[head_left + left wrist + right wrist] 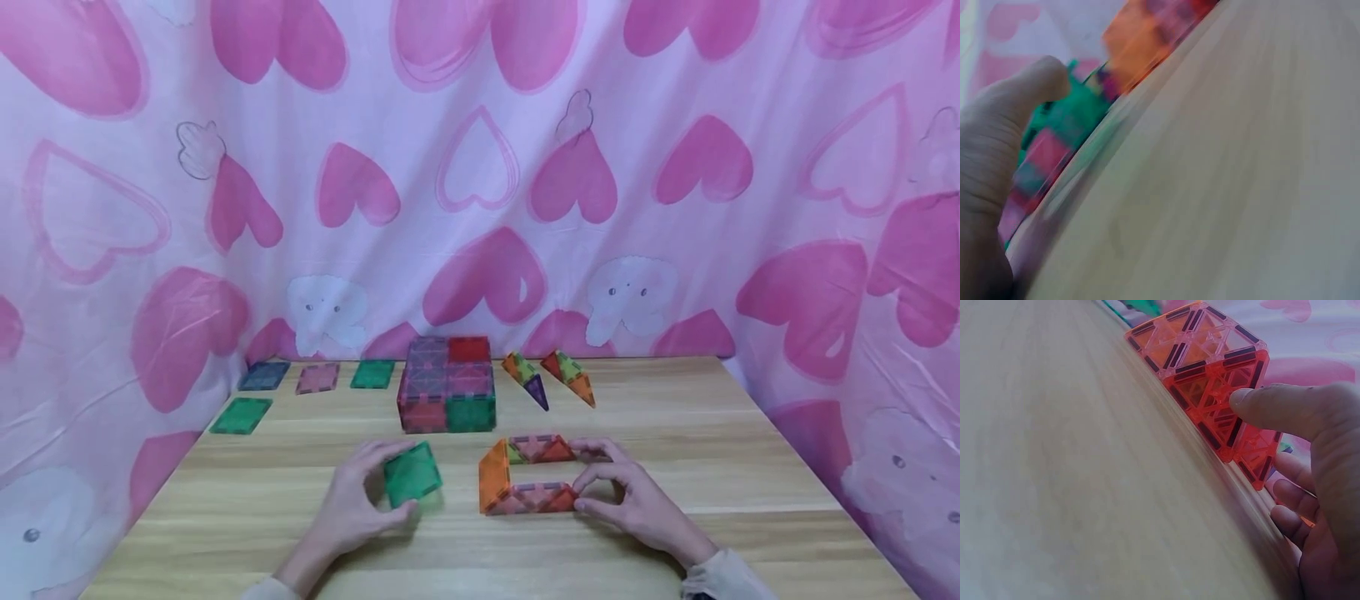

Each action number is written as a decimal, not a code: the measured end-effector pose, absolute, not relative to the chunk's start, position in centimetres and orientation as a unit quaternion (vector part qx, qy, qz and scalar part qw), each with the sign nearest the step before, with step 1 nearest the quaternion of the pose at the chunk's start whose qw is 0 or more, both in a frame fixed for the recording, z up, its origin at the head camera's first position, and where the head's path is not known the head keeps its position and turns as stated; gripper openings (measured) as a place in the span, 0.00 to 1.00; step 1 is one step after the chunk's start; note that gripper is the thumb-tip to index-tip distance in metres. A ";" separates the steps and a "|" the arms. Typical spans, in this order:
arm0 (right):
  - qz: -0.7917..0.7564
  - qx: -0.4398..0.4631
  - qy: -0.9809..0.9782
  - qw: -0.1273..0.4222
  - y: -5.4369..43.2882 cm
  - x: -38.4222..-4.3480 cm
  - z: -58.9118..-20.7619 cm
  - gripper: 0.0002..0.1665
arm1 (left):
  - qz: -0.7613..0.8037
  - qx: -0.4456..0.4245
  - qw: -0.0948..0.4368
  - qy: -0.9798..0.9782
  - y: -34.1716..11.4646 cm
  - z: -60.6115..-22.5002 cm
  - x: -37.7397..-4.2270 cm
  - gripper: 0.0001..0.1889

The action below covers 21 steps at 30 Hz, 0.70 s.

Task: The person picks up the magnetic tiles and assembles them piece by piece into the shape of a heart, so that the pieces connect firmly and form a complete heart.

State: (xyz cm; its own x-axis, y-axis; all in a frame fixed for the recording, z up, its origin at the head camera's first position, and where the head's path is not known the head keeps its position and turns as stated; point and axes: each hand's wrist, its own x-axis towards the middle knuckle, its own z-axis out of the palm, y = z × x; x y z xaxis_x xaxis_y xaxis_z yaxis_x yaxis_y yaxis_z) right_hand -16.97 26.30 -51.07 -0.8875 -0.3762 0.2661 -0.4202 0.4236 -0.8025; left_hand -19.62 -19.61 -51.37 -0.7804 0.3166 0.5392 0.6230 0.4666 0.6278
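In the head view my left hand [352,500] holds a translucent green square magnetic tile [412,475] by its edges, tilted, between thumb and fingers. The left wrist view is blurred, with the thumb [1019,100] against the green tile [1075,112]. My right hand [637,500] grips the red end of a low magnetic tile frame [495,479]. This frame has an orange slanted end at the left and two long walls of pink and red triangles. Up close, the right thumb [1285,409] presses a red triangle tile [1200,394], while the other fingers curl behind.
Behind the hands stands a box of pink, purple, red and green tiles [446,383]. Loose square tiles, including a blue one [264,375] and a pink one [318,378], lie at the back left. Two strips of triangles [567,375] lie behind the frame. A heart-print curtain [480,292] encloses the table.
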 end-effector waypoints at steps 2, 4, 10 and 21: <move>0.485 0.236 -0.842 0.020 26.3 -17.0 -51.1 0.06 | -0.445 -0.300 0.192 -0.821 -17.5 -51.2 -19.7 0.43; 0.486 0.238 -0.840 0.019 26.3 -17.1 -51.1 0.06 | -0.460 -0.312 0.200 -0.807 -15.2 -51.0 -19.6 0.42; 0.494 0.242 -0.835 0.022 26.3 -17.1 -51.1 0.06 | -0.490 -0.367 0.225 -0.758 -8.4 -51.0 -19.3 0.40; 0.477 0.257 -0.840 0.038 26.2 -17.1 -51.0 0.07 | -0.511 -0.415 0.262 -0.705 -3.6 -50.4 -21.0 0.41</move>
State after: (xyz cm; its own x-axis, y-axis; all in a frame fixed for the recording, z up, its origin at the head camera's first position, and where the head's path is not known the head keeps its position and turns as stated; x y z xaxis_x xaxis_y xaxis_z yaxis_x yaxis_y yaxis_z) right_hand -17.09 26.18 -50.96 -0.8652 -0.3952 0.3086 -0.4674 0.4127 -0.7818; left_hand -20.96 -3.57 -50.42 -0.5185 0.3173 0.7940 0.8533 0.1326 0.5043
